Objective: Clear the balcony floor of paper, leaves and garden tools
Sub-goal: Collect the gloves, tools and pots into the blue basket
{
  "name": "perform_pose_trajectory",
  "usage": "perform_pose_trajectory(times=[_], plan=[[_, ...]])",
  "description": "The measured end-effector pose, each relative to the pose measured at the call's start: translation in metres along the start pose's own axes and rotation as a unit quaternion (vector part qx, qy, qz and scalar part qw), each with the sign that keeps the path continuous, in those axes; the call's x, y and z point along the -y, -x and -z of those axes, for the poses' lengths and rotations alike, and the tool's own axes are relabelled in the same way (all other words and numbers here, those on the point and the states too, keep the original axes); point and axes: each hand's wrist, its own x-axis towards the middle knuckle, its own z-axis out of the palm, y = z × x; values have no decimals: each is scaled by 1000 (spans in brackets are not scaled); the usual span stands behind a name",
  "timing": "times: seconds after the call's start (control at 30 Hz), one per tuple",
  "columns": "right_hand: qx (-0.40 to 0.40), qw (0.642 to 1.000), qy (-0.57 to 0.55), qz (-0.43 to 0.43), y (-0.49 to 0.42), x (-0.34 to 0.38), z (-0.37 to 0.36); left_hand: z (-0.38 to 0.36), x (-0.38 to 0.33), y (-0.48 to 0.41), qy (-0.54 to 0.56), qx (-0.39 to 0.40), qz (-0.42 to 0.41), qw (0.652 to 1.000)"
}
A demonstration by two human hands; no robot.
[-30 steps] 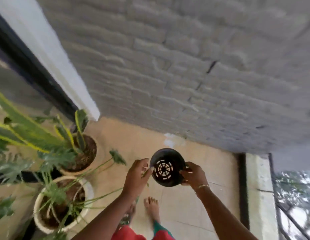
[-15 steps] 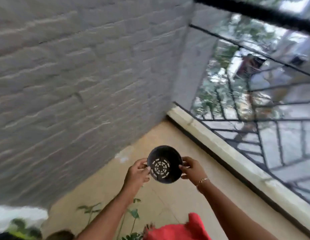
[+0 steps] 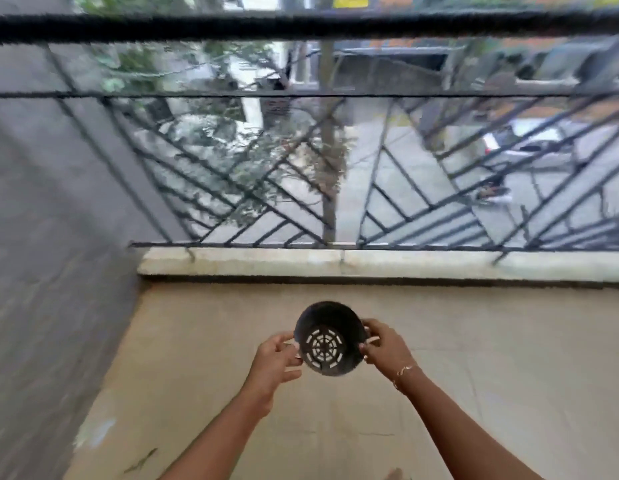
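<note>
Both hands, left hand (image 3: 274, 358) at nine o'clock and right hand (image 3: 384, 348) at three, are pinching the black pot (image 3: 327, 337) above the floor (image 3: 491, 393); light fingertip grips risk dropping it near the railing (image 3: 335, 168).

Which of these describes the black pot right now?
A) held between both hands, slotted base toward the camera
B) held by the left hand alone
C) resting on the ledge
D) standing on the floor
A: the left hand and right hand grip opposite sides of the black pot, its slotted base facing the camera.
</note>
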Motion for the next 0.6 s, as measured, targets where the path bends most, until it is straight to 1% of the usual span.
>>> perform_pose_trajectory(times=[0.13, 0.27, 0.47, 0.6], plan=[[-80, 996, -24, -42, 10, -68, 110, -130, -12, -7, -48, 72, 14, 996], [-137, 986, -48, -79, 20, -116, 201, -239, -35, -14, -81, 131, 9, 988], [-215, 967, -95, -96, -4, -155, 288, -351, -76, -44, -124, 205, -15, 971], [-239, 959, -98, -112, -38, -176, 347, -422, -106, -85, -143, 243, -15, 959]])
